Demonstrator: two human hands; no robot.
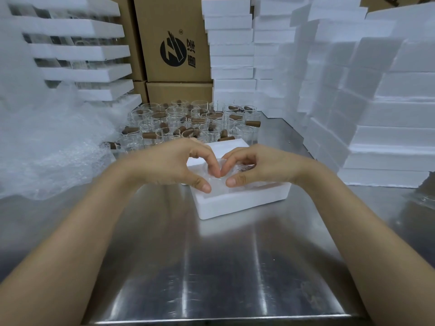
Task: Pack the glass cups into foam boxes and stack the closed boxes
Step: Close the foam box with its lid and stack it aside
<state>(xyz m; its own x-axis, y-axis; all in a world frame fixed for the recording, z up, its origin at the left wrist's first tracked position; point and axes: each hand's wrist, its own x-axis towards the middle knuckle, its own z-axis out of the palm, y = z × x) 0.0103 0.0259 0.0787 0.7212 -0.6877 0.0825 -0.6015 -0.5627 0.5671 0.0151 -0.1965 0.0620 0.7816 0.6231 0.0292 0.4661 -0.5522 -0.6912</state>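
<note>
The curled fingers [213, 164] of the left hand [169, 161] and right hand [261, 165] are met tip to tip, thumbs on the near side, with a bubble-wrapped glass cup [220, 187] gripped between them. The bundle is held directly beneath the fingertips, partly sunk in the open foam box [235, 204], both hands equally near; its long axis cannot be told. Unwrapped glass cups [188, 123] are ranged just behind on the steel table [211, 267].
</note>
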